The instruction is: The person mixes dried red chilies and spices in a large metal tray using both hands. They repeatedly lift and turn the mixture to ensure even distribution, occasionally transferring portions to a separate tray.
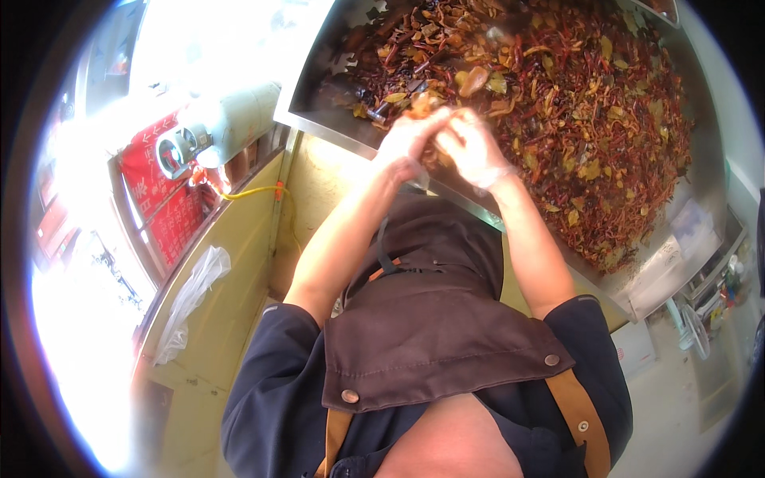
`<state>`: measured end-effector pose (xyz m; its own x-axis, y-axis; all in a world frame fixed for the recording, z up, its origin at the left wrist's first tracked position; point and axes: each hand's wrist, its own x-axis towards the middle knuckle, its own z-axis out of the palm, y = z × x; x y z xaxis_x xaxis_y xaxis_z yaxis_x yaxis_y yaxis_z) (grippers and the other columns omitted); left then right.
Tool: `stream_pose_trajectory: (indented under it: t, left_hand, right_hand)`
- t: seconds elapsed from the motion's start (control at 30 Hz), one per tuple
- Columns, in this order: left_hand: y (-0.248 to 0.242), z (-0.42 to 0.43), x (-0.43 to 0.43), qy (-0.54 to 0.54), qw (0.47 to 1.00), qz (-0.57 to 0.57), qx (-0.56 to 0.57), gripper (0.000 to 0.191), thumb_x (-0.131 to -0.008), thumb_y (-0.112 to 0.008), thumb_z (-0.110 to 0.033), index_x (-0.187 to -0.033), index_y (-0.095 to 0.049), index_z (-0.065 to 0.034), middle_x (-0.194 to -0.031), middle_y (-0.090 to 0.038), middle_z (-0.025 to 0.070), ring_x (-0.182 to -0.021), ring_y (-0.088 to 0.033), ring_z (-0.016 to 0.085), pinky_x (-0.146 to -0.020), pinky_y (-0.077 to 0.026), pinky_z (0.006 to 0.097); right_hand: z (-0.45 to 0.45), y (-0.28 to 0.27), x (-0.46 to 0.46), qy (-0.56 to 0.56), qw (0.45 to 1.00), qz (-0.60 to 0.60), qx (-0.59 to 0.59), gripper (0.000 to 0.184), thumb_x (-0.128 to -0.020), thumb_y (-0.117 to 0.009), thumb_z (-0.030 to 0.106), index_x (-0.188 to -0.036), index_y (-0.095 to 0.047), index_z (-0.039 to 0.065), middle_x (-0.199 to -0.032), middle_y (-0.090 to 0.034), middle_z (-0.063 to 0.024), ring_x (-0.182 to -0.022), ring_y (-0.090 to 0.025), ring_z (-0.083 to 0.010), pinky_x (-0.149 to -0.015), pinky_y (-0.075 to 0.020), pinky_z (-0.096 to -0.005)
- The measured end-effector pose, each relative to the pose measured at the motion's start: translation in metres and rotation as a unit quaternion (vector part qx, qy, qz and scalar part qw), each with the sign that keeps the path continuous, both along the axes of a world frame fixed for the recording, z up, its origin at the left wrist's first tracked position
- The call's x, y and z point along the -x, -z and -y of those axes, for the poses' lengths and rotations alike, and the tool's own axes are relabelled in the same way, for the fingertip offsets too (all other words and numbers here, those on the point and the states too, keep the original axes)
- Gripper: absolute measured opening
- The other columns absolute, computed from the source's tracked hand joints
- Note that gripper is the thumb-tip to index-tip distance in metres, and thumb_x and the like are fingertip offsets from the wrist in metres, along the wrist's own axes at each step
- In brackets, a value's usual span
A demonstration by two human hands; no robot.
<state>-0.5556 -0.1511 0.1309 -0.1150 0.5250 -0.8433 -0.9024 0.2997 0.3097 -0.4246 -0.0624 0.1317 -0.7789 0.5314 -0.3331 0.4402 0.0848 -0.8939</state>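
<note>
Both hands are raised over the near edge of a large metal tray (334,128), their fingertips meeting. My left hand (412,136) has its fingers bent in toward my right hand (472,149), and both are motion-blurred. Thin clear plastic, like disposable gloves, shows at the wrists. A blurred orange-brown piece (423,104) appears just beyond my left fingers; whether it is held cannot be made out. The tray carries a thick spread of dried spices (591,131), with red chillies and yellowish leaves among them. A larger tan piece (474,81) lies on top beyond my hands.
At left, a pale gas cylinder (239,122) with a yellow hose (251,191) lies past a yellowish partition (239,257). A clear plastic bag (194,299) hangs on that panel. A white box (657,266) sits at the tray's right end, near a fan (693,328).
</note>
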Motion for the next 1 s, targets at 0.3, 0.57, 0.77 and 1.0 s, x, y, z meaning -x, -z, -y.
stream_pose_trajectory:
  t: [0.3, 0.57, 0.77, 1.0]
  left_hand:
    - [-0.008, 0.04, 0.059, -0.069, 0.996, -0.008, 0.047, 0.023, -0.094, -0.07, -0.017, -0.113, -0.064, -0.006, -0.104, -0.073, 0.0103, -0.089, -0.073, 0.023, -0.078, -0.063, 0.0419]
    - [-0.025, 0.047, 0.045, -0.12, 0.991, 0.013, 0.059, 0.02, -0.091, -0.073, -0.016, -0.108, -0.066, -0.0078, -0.098, -0.072, 0.0074, -0.086, -0.072, 0.021, -0.07, -0.061, 0.0391]
    - [-0.027, 0.048, 0.042, -0.119, 0.991, 0.026, 0.049, 0.02, -0.089, -0.074, -0.013, -0.105, -0.066, -0.0047, -0.093, -0.072, 0.0068, -0.078, -0.071, 0.02, -0.064, -0.059, 0.0366]
    - [-0.013, 0.033, 0.041, -0.023, 0.99, -0.129, 0.05, 0.017, -0.089, -0.071, -0.008, -0.104, -0.07, -0.001, -0.088, -0.071, 0.0081, -0.076, -0.071, 0.019, -0.071, -0.06, 0.0337]
  right_hand:
    - [-0.086, 0.071, 0.086, -0.127, 0.931, 0.34, -0.036, 0.037, -0.1, -0.041, 0.004, -0.134, -0.056, -0.001, -0.122, -0.066, -0.0195, -0.108, -0.067, -0.0306, -0.096, -0.0553, -0.0454]
    - [-0.075, 0.055, 0.084, -0.089, 0.937, 0.306, -0.144, 0.03, -0.101, -0.046, 0.011, -0.121, -0.068, 0.009, -0.12, -0.068, -0.0142, -0.095, -0.069, -0.0247, -0.085, -0.0586, -0.0373]
    - [-0.052, 0.082, 0.095, -0.082, 0.905, 0.3, -0.289, 0.029, -0.1, -0.054, 0.027, -0.115, -0.067, 0.005, -0.125, -0.06, -0.0191, -0.104, -0.065, -0.0294, -0.086, -0.0576, -0.0421]
    - [-0.057, 0.077, 0.058, 0.164, 0.927, 0.121, 0.315, 0.019, -0.101, -0.062, 0.023, -0.104, -0.066, 0.004, -0.095, -0.068, -0.0051, -0.076, -0.066, -0.014, -0.066, -0.0557, -0.0311]
